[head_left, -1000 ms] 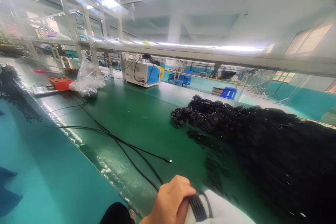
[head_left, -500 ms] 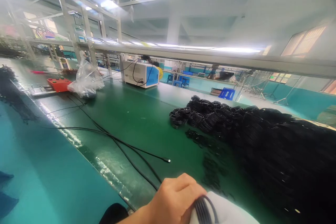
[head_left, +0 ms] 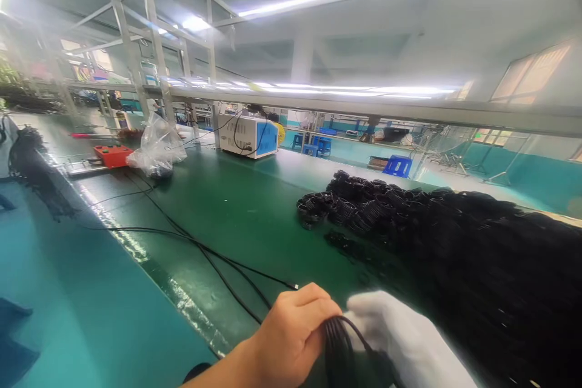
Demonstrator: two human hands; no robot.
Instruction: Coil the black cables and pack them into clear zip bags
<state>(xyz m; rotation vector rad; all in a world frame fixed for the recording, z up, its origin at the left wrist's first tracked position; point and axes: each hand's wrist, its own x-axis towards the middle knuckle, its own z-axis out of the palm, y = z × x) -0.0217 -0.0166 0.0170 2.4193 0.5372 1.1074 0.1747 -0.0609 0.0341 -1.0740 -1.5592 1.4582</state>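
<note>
Gripping a black cable coil [head_left: 335, 348], the bare left hand [head_left: 293, 328] has closed fingers; whether the white-gloved right hand [head_left: 394, 321] alongside grips, I can't tell.

A coil [head_left: 335, 348] sits in the left hand [head_left: 295, 327], with the right hand [head_left: 404, 330] just beside it, over the near part of the surface [head_left: 254, 209]. Loose cables [head_left: 195, 242] lie ahead and to the left; a heap of coils [head_left: 477, 254] spreads along the right. Farther off at left, a box [head_left: 113, 156] rests beside a plastic bag [head_left: 157, 144]. Right of the bag stands a machine [head_left: 243, 135], below the level of a shelf [head_left: 345, 103]. A stool [head_left: 398, 166] is past the far edge.
</note>
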